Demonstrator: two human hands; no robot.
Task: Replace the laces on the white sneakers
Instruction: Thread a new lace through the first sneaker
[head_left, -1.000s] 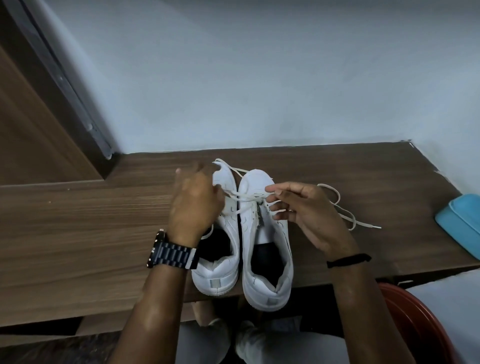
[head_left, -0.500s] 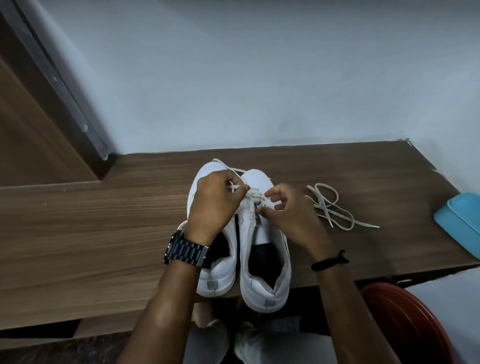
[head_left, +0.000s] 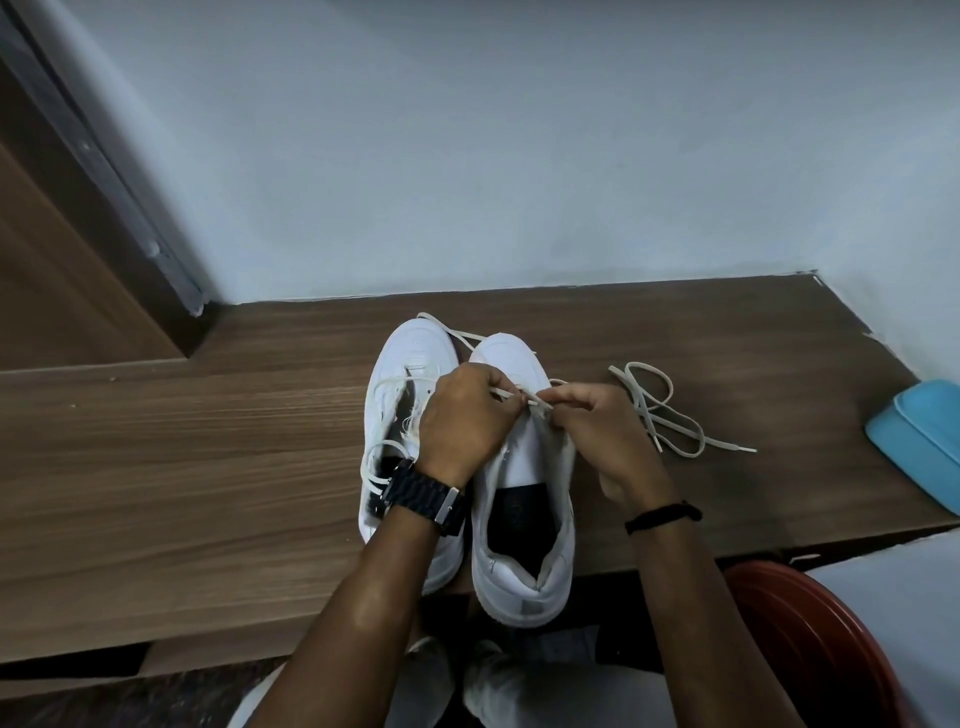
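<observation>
Two white sneakers stand side by side on the wooden desk (head_left: 208, 467), toes toward the wall. The left sneaker (head_left: 402, 374) has a loose lace hanging through it. Over the right sneaker (head_left: 524, 467) both my hands meet. My left hand (head_left: 462, 421), with a dark watch on the wrist, pinches the white lace (head_left: 511, 396) above the eyelets. My right hand (head_left: 597, 431) pinches the same lace from the other side. The eyelets under my fingers are hidden. A loose lace (head_left: 670, 415) lies tangled on the desk to the right.
A light blue box (head_left: 919, 441) sits at the desk's right edge. A red round stool or tub (head_left: 810, 639) stands below on the right. The wall runs just behind the shoes. A wooden panel (head_left: 62, 270) rises at the left.
My hands came together over the right sneaker from being spread apart. The loose lace that trailed from my right hand now lies on the desk.
</observation>
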